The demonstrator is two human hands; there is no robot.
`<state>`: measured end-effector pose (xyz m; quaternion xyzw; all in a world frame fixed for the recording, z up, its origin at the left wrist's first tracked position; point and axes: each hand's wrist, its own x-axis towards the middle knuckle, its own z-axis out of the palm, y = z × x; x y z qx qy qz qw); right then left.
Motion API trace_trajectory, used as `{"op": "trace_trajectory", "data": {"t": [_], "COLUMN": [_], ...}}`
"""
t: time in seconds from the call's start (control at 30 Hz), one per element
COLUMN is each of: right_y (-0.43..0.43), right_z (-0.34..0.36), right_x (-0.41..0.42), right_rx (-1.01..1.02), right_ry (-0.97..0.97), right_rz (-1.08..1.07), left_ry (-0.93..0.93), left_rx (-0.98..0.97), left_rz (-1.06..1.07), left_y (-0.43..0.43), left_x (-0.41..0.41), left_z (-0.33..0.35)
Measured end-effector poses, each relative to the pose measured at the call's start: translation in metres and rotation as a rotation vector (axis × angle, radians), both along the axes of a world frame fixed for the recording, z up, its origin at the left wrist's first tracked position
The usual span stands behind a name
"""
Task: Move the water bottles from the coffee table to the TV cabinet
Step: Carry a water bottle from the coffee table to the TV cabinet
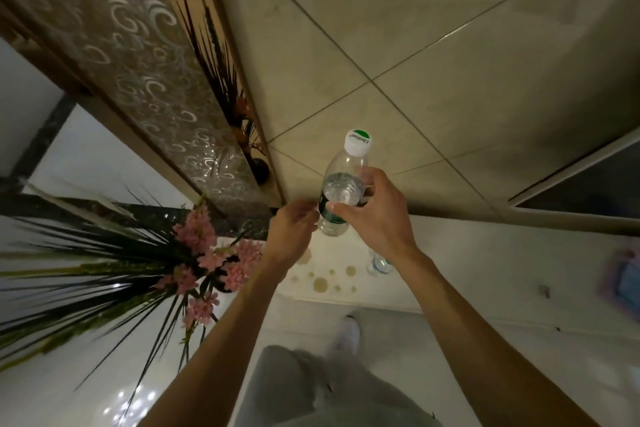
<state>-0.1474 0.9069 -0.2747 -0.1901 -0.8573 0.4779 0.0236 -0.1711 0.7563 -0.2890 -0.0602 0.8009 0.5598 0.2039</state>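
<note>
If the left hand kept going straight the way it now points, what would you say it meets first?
Most likely the water bottle: the left hand is right beside its lower body, which the right hand grips. Whether the fingers already touch it is unclear.

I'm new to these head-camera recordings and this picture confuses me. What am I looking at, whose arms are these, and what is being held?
It is one wide-angle camera worn on a person's head, looking down, so the room looks bent. The two bare arms are that person's own. The right hand grips a clear water bottle with a white cap; the left hand touches its side. Below lies a pale surface with brownish stains and a second bottle. Pink flowers stand at left.
</note>
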Motion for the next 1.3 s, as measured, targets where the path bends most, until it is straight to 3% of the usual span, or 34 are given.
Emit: {"op": "trace_trajectory", "data": {"t": [0.23, 0.43, 0.73, 1.3], "right_y": [-0.004, -0.029, -0.084, -0.070], "right_z": [-0.018, -0.056, -0.160, -0.363], "right_x": [-0.025, -0.043, -0.019, -0.006], "right_rx": [-0.021, -0.012, -0.125, -0.058], "right_ry": [-0.041, -0.090, -0.107, -0.033], "right_rz": [-0.089, -0.292, -0.656, -0.940], "left_ry": [-0.019, -0.098, -0.246, -0.406], "left_rx": [-0.070, -0.065, -0.101, -0.027], "left_rz": [-0.161, -0.258, -0.471, -0.539], "left_y": [-0.001, -0.014, -0.020, 0.031], "left_x": [-0.042, -0.088, -0.102, -0.085], "left_z": [-0.021, -0.077, -0.185, -0.375]}}
